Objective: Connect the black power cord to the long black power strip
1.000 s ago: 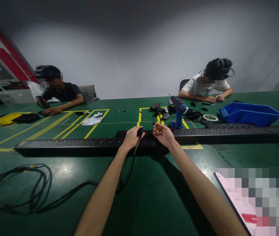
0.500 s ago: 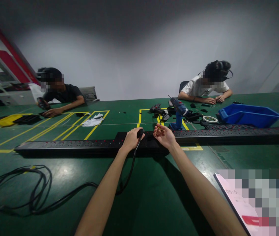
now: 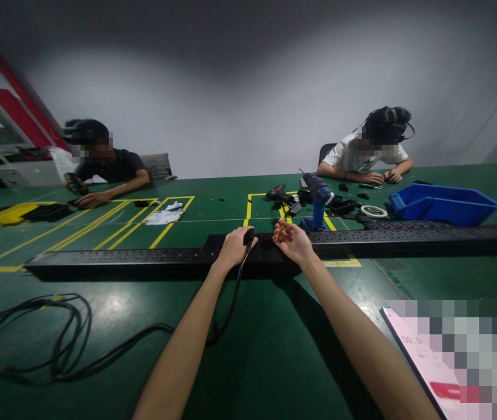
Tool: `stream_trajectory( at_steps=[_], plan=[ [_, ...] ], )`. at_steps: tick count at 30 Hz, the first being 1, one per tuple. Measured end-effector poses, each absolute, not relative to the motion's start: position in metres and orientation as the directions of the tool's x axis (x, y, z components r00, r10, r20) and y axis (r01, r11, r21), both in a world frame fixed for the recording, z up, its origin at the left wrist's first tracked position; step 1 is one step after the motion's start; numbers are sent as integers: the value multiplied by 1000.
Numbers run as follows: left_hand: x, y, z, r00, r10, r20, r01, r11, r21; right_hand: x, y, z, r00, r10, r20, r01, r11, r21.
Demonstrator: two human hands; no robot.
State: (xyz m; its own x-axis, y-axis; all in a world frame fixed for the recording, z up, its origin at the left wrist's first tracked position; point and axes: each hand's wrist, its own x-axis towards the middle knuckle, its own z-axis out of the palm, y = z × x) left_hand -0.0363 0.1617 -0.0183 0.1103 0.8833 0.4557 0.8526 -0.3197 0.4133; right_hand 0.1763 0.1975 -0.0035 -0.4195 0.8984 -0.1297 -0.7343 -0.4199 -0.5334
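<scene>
A long black power strip (image 3: 121, 261) with rows of sockets and small red marks lies across the table in front of me. My left hand (image 3: 233, 248) is closed round the black plug end (image 3: 250, 235) of a thick black cable (image 3: 238, 286), over the strip's middle. To the right of it, my right hand (image 3: 293, 242) is turned palm up with curled fingers. A small brass-coloured piece (image 3: 284, 230) shows at its fingertips; its exact kind is too small to make out. From the plug the cable hangs down over the strip's near side and runs left.
Cable coils (image 3: 34, 338) lie at left. Beyond the strip stand a blue cordless drill (image 3: 318, 201), a white tape roll (image 3: 374, 212) and a blue bin (image 3: 445, 204). A pink-screened device (image 3: 427, 356) lies at lower right. Two co-workers (image 3: 117, 169) sit across the table.
Almost nothing differs. Both hands keep their places over the power strip, and the view has shifted very slightly.
</scene>
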Motion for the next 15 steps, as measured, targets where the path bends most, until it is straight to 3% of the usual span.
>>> stream_trajectory(
  at_steps=[3, 5, 9, 12, 15],
  plan=[
    [-36, 161, -18, 111, 888, 446, 852, -316, 416, 174, 198, -5, -383, 918, -107, -698, -363, -617],
    [-36, 161, -17, 108, 892, 440, 852, -311, 421, 168, 197, -7, -345, 937, -45, -615, -262, -744],
    [-37, 161, -15, 99, 900, 424, 855, -294, 426, 144, 195, -13, -305, 944, 127, -202, 67, -977],
    [-38, 161, -15, 105, 903, 417, 856, -296, 425, 124, 195, -10, -253, 943, 217, 239, 278, -930],
    [-39, 162, -17, 107, 897, 429, 864, -297, 406, 109, 198, 2, -220, 955, 198, 575, 291, -765]
  ],
)
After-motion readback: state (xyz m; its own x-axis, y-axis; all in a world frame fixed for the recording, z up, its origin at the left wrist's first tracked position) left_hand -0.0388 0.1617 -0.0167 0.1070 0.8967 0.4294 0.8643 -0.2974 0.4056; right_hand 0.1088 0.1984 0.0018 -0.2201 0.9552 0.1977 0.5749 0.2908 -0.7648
